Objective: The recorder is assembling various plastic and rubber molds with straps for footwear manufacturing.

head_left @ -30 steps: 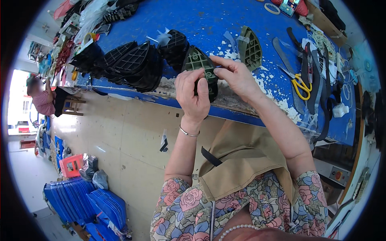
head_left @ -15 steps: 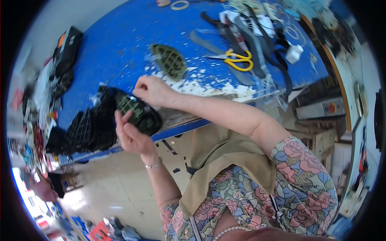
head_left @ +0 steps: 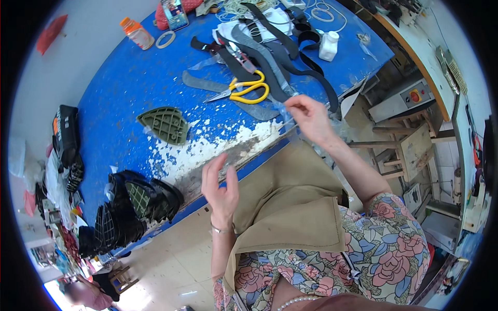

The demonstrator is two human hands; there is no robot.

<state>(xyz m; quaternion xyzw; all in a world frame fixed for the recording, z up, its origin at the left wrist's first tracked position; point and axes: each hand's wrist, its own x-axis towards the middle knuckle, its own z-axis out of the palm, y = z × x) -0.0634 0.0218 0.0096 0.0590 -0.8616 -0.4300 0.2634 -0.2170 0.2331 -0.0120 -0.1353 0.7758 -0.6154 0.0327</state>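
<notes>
My left hand [head_left: 220,189] is held over the table's front edge, fingers apart and nothing in it. My right hand [head_left: 314,123] is at the edge farther right, its fingertips pinched at a thin clear plastic strip [head_left: 287,115]. On the table lies a dark green, leaf-shaped pad [head_left: 165,125] with a raised grid. At the left front corner a black-edged green pad [head_left: 141,199] rests at the end of a row of black gridded pads [head_left: 106,225]. Yellow-handled scissors [head_left: 250,93] lie open beyond my right hand.
Black straps [head_left: 270,65] are heaped at the back right, beside a white bottle [head_left: 329,45]. An orange-capped bottle [head_left: 137,34], a tape roll [head_left: 165,39] and a phone [head_left: 175,13] are at the back. A wooden stool [head_left: 412,147] stands to the right.
Both hands have let go of the black-edged green pad, which now rests with the row. My right hand has moved right to the clear strips. The view has shifted.
</notes>
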